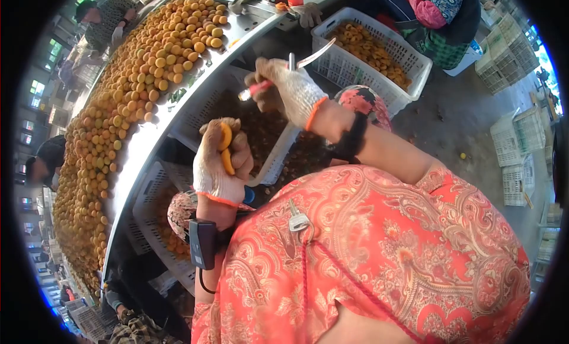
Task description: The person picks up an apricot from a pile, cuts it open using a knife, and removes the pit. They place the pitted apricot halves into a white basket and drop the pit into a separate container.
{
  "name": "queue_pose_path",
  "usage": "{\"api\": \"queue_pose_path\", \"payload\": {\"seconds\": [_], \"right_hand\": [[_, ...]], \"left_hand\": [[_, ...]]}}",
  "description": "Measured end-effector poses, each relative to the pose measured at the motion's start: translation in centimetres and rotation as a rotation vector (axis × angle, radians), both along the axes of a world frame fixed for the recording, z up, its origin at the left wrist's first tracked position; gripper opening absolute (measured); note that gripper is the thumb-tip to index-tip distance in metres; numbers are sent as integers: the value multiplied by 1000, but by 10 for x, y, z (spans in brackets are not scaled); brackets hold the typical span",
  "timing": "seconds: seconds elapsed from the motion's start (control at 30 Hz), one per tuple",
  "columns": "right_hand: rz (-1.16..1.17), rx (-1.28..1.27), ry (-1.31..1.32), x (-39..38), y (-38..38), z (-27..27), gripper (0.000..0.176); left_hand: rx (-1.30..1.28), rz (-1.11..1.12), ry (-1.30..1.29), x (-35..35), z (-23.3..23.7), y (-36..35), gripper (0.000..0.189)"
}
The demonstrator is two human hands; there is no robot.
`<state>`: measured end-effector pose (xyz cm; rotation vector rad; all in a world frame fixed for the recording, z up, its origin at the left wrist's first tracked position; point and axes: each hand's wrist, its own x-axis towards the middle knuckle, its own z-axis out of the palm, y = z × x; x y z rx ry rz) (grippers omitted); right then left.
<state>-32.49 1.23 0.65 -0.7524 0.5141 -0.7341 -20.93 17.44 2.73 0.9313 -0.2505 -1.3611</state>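
Observation:
My left hand, in a white knit glove with stained fingers, is closed around a split orange apricot; its cut halves show between thumb and fingers. Up and to the right, my right hand, gloved the same way, grips a knife with a curved blade. The blade points up and right, and a red handle end shows at the fingers. Knife and apricot are apart. Below both hands stands a white crate with dark, small contents that I cannot make out.
Whole apricots are heaped on a curved metal table at left. A white crate of orange halves stands upper right, beside a seated person. Another crate sits lower left. Stacked crates are at far right.

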Motion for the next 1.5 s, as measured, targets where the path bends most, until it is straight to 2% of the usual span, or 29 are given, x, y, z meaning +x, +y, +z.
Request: {"api": "queue_pose_path", "payload": {"seconds": [0.03,0.1,0.17,0.23,0.27,0.3,0.33,0.37,0.43,0.5,0.57,0.63,0.7,0.73,0.87,1.03,1.1,1.17,1.2,1.23,1.3,1.37,1.4,1.43,1.5], "right_hand": [[8,-2,-15,2,-2,-4,26],[60,42,133,4,9,-8,25],[115,2,143,6,15,-5,21],[213,-366,232,8,24,5,16],[164,-483,316,6,32,17,14],[104,-636,299,12,32,5,15],[82,-727,347,9,29,-4,17],[62,-815,402,4,30,-5,19],[54,-832,490,2,27,-12,24],[48,-820,510,-1,28,-11,27],[62,-775,545,-3,28,-10,26],[96,-719,532,-4,29,-9,24],[204,-473,442,-4,30,-12,22],[215,-403,393,-2,31,-15,21],[230,-368,381,-3,30,-13,20],[218,-341,340,-13,25,-18,16],[234,-323,384,-15,20,-21,19],[231,-285,422,-14,17,-25,20],[237,-294,425,-14,14,-28,21],[253,-291,447,-14,13,-26,23],[268,-328,434,-11,12,-25,23],[327,-332,396,-4,6,-38,23],[375,-344,431,-1,4,-37,23],[415,-352,478,0,2,-36,23],[456,-373,498,4,0,-46,20]], "left_hand": [[48,57,10,9,-3,2,37],[92,72,25,21,-5,9,38],[188,-74,-166,23,-1,10,35],[270,67,-276,0,-3,-2,24],[298,110,-300,-2,-7,-4,22],[317,145,-326,-4,-13,-6,20],[360,109,-289,2,-11,-8,22],[283,-10,-317,13,-12,-4,31],[315,43,-296,19,-17,-5,40],[352,51,-274,22,-6,-1,44],[359,180,-269,21,8,6,48],[191,97,-266,43,7,26,41],[166,144,-290,53,15,38,33],[29,189,-392,48,17,46,31],[71,330,-451,69,25,74,31],[253,507,-578,115,24,155,25],[568,565,-792,139,10,200,25],[869,607,-1102,203,-41,260,26],[1152,476,-1302,233,-49,294,29],[982,542,-1538,241,-51,300,27],[785,717,-1187,227,-14,259,20],[696,752,-1064,203,24,187,18],[636,634,-1062,217,25,169,18],[713,494,-1213,227,27,142,32],[666,429,-1422,238,20,79,35]]}}
